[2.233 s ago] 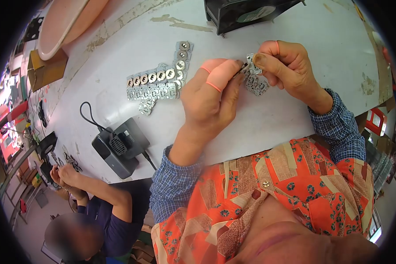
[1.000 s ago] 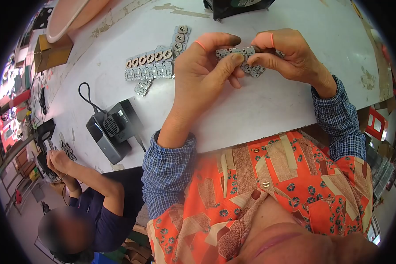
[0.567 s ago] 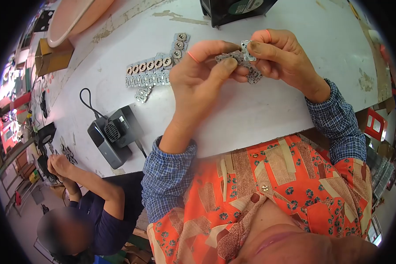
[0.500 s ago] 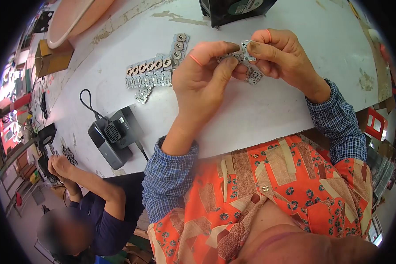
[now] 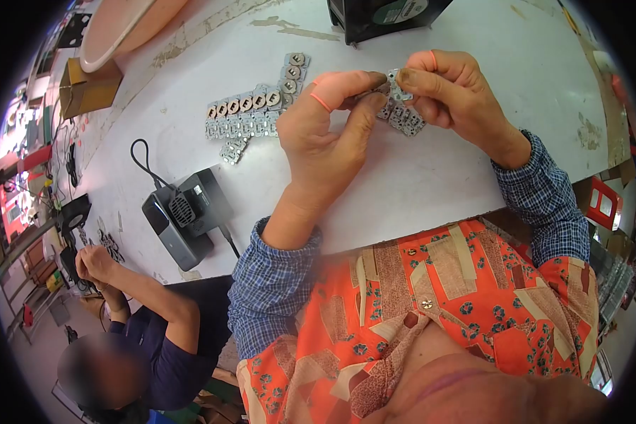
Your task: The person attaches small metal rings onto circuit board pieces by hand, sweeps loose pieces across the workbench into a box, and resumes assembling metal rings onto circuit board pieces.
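My left hand (image 5: pixel 332 131) is closed, thumb and index finger pinching small circuit boards that are mostly hidden by the fingers. Just to its right, my right hand (image 5: pixel 459 99) pinches a small pale circuit board (image 5: pixel 396 90) between thumb and index finger, against the left fingertips. Beneath the fingers, more joined circuit boards (image 5: pixel 406 120) show at or just above the table. Left of my hands lies a group of circuit boards (image 5: pixel 244 126) in rows, several with round metal holders (image 5: pixel 246 104). A small separate piece (image 5: pixel 234 150) lies below them.
A black fan (image 5: pixel 385 15) stands at the table's far side. Nearer on the left sits a dark device with a cable (image 5: pixel 184 219). A pink basin (image 5: pixel 124 32) and a cardboard box (image 5: pixel 88 86) are at the far left. Beside the table a co-worker (image 5: pixel 155 311) sits at lower left.
Both hands have come together again after the left fingers spread around the boards. The right hand now holds a small board up at the left fingertips. The view has shifted slightly.
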Tool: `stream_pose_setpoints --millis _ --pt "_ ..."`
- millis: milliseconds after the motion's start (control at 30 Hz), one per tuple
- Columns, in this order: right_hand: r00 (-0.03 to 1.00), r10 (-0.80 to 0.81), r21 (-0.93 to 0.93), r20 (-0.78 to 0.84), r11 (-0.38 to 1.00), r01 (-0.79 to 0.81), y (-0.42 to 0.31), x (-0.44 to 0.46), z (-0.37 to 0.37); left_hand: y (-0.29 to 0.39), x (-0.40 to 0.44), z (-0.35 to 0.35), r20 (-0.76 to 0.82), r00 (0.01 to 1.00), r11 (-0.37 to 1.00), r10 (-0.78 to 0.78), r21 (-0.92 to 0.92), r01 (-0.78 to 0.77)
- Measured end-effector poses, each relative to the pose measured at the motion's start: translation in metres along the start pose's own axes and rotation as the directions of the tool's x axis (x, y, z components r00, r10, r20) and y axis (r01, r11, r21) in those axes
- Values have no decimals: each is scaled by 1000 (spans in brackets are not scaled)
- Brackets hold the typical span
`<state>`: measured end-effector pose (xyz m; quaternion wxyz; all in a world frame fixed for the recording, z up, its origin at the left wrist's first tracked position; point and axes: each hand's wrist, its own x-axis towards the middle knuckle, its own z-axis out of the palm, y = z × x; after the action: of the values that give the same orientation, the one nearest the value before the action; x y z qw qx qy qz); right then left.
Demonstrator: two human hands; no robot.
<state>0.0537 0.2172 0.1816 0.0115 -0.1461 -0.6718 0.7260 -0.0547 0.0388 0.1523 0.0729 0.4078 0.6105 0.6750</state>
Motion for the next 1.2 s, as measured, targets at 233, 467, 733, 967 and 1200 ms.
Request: stream_pose_setpoints --millis 233,467,733,967,1200 --pt "926 -368 -513 82 781 356 3 7 -9 -1 1 -2 1 990 989 -138 -48 138" --pt "855 -473 -651 214 583 486 -2 7 -21 4 3 4 45 949 904 -312 -293 311" --pt "891 -382 -491 246 743 454 -5 2 -13 7 6 -8 222 909 800 -354 -431 417" --pt "903 -364 -439 230 789 430 -8 -2 -15 6 6 -9 233 924 787 -304 -486 381" --pt "779 -512 -617 362 495 612 -5 5 -16 12 6 -2 195 915 803 -353 -439 403"
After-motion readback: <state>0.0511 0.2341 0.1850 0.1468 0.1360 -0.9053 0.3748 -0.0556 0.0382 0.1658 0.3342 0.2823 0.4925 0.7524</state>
